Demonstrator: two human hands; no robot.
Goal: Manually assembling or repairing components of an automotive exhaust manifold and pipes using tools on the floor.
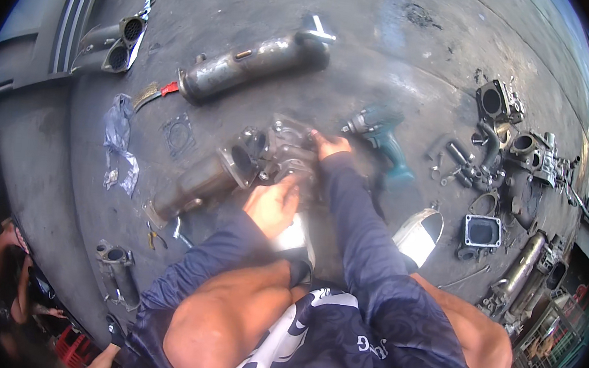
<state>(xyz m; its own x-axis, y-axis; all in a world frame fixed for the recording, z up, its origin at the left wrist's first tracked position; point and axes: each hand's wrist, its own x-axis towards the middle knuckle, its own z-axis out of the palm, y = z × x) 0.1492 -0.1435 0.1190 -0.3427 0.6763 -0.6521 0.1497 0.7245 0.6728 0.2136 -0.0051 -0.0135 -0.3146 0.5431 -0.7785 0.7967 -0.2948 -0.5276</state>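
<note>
A grey cast-metal valve housing (pixel 291 148) sits in front of me, somewhat blurred. My left hand (pixel 274 207) is closed on its near edge, with the fingertips partly hidden. On the far right side of the housing, my right hand (pixel 331 145) grips its edge with the fingers curled. Just left of the housing lies a metal cylinder with a flanged end (pixel 195 185); whether the two are joined I cannot tell. A teal cordless drill (pixel 387 140) rests on the floor, right of my right hand.
A longer metal cylinder (pixel 256 70) lies beyond my hands, by a red-handled wire brush (pixel 158 93). Rag (pixel 120 139), gasket (pixel 180 135) and pliers (pixel 155 236) are at left. Metal castings (pixel 501 104) and a rectangular flange part (pixel 481 232) spread right. Another person's hand (pixel 101 363) shows lower left.
</note>
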